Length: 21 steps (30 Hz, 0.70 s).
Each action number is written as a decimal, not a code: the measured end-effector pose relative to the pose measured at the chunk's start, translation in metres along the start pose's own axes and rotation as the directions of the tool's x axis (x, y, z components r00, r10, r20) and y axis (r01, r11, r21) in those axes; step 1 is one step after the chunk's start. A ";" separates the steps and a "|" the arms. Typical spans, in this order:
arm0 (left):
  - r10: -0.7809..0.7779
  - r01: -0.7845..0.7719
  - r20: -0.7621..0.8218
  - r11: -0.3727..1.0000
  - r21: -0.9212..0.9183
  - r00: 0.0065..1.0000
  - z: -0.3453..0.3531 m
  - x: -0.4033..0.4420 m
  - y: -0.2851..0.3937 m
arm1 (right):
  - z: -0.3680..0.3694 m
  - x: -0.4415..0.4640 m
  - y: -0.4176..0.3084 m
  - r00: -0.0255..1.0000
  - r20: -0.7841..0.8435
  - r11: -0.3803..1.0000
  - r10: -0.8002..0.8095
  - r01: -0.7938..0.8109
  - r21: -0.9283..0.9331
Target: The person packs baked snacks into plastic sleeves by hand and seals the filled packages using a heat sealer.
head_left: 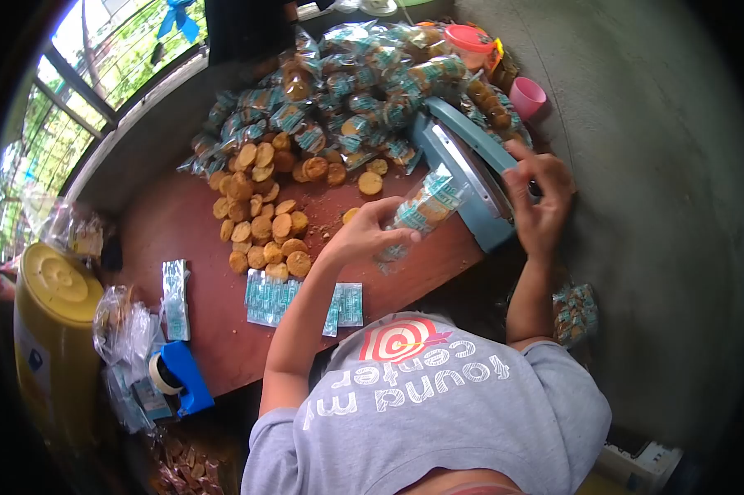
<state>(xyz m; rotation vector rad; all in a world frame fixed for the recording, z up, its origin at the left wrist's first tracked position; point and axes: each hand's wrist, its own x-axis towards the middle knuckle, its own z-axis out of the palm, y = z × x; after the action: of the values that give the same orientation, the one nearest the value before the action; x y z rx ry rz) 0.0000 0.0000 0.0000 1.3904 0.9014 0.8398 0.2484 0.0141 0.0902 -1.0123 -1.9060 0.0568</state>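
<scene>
My left hand (365, 235) is closed around a clear plastic packet of round biscuits (428, 205) with blue-green print. The packet's far end lies close to the near side of a blue-green impulse bag sealer (477, 216). My right hand (542, 196) is closed on the near end of the sealer's raised lever (471, 132). A gap shows between lever and base. Loose round biscuits (261, 223) are heaped left of my left hand. Below that heap lie flat printed wrappers (265, 299), partly hidden by my left forearm.
Filled biscuit packets (347, 82) are piled at the back of the red-brown table (405, 285). Behind the sealer stand a red-lidded tub (468, 45) and a pink cup (527, 97). A blue tape dispenser (186, 379) sits at the left edge, beside a yellow-lidded bin (58, 280).
</scene>
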 end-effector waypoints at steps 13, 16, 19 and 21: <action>-0.316 0.333 0.391 0.943 0.025 0.864 0.017 0.134 -0.012 | 0.000 0.029 0.042 0.891 0.036 0.864 0.452 -0.447 0.232; -0.349 0.364 0.395 0.931 0.039 0.850 0.014 0.135 -0.007 | 0.010 -0.006 0.051 0.896 0.000 0.890 0.445 -0.442 0.110; -0.382 0.374 0.364 0.922 0.095 0.849 0.011 0.134 -0.018 | 0.021 -0.044 0.066 0.934 -0.048 0.935 0.354 -0.355 -0.022; -0.381 0.358 0.346 0.925 0.132 0.857 0.008 0.132 -0.025 | 0.023 -0.050 0.071 0.958 -0.051 0.949 0.282 -0.286 -0.132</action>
<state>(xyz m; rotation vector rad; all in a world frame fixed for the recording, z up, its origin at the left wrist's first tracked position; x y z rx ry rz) 0.0638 0.1144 -0.0294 1.3121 0.8671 0.2456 0.2859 0.0355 0.0115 -1.3699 -1.7413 0.0758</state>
